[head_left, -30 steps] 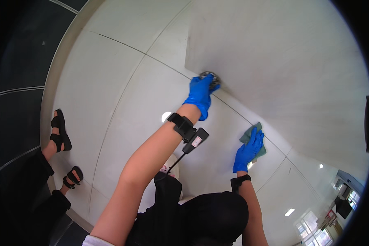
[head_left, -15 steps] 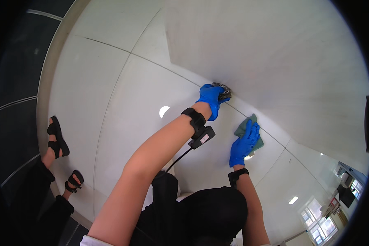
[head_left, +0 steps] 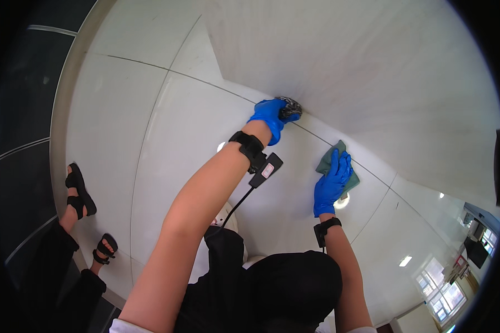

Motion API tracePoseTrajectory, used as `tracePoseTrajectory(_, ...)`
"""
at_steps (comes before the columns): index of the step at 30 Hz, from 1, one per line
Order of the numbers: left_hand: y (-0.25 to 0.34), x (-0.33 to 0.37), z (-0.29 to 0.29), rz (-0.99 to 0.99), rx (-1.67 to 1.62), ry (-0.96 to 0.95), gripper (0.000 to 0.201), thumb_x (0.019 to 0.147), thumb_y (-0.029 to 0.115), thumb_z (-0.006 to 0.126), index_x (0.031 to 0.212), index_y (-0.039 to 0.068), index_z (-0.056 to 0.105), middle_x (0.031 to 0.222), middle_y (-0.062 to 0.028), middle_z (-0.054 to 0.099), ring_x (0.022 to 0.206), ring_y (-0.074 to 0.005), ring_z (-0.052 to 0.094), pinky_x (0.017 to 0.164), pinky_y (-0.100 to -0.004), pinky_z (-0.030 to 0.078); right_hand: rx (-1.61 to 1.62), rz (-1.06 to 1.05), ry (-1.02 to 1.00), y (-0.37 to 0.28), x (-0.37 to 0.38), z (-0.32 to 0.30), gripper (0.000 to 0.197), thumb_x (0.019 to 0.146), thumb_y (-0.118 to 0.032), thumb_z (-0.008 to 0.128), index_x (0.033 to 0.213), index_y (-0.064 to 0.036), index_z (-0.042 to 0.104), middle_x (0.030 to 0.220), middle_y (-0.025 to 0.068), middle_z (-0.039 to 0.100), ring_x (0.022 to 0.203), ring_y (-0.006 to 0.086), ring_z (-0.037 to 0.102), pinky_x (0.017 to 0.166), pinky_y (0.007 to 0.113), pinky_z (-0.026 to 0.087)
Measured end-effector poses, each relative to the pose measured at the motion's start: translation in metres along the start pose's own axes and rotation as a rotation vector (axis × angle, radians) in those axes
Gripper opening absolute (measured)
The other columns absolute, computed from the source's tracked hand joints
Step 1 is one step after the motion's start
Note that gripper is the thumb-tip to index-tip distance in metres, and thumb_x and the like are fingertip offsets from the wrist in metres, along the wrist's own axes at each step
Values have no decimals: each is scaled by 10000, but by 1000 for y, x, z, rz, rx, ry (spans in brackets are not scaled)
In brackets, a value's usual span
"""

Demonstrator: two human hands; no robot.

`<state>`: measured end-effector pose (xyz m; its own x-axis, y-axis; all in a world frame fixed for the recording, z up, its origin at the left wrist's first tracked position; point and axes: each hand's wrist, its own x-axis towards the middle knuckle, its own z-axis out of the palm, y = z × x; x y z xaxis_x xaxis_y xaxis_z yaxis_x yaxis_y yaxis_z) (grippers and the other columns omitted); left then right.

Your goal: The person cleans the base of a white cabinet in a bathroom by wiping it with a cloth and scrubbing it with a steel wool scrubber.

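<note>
My left hand (head_left: pixel 268 114), in a blue glove, is closed around a grey scouring pad that looks like steel wool (head_left: pixel 290 109). It holds the pad low down, where the floor tiles meet a pale upright panel (head_left: pixel 344 77). Farther right, my right hand (head_left: pixel 333 180), gloved in blue too, lies over a green cloth (head_left: pixel 339 149) on the floor. Its fingers are stretched out on top of the cloth, whose edges stick out on both sides. The palm's underside is hidden.
Glossy white tiles (head_left: pixel 189 122) with dark joints form the floor. At left, another person's sandalled feet (head_left: pixel 81 188) stand by a border strip and dark tiles (head_left: pixel 22 94). A black device with a cable (head_left: pixel 266 170) hangs at my left wrist. Window light reflects at lower right.
My left hand and the scouring pad have moved up and left along the panel's base. My right hand and the cloth sit slightly higher in the picture; the whole view has shifted a little.
</note>
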<state>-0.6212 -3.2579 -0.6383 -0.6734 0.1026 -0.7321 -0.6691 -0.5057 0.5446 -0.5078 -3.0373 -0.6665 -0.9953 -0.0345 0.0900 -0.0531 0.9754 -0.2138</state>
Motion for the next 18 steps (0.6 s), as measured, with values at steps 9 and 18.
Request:
tracePoseTrajectory(9, 7, -7, 13, -67, 172, 41, 270, 913, 128, 372, 1083, -4, 535, 1055, -100, 605, 1008, -192, 564, 877, -272, 437, 5, -24, -5, 12, 1, 1, 657, 692, 83, 447, 1318, -105, 387, 1336, 137, 365, 1292, 319, 278, 1062, 460, 211)
tracePoseTrajectory(18, 18, -53, -44, 221, -212, 124, 267, 893, 91, 408, 1075, -79, 503, 1074, -170, 564, 991, -272, 573, 912, -388, 483, 305, -26, -32, 42, 8, 4, 512, 765, 10, 431, 1270, -68, 449, 1288, 117, 417, 1235, 284, 363, 1056, 387, 237)
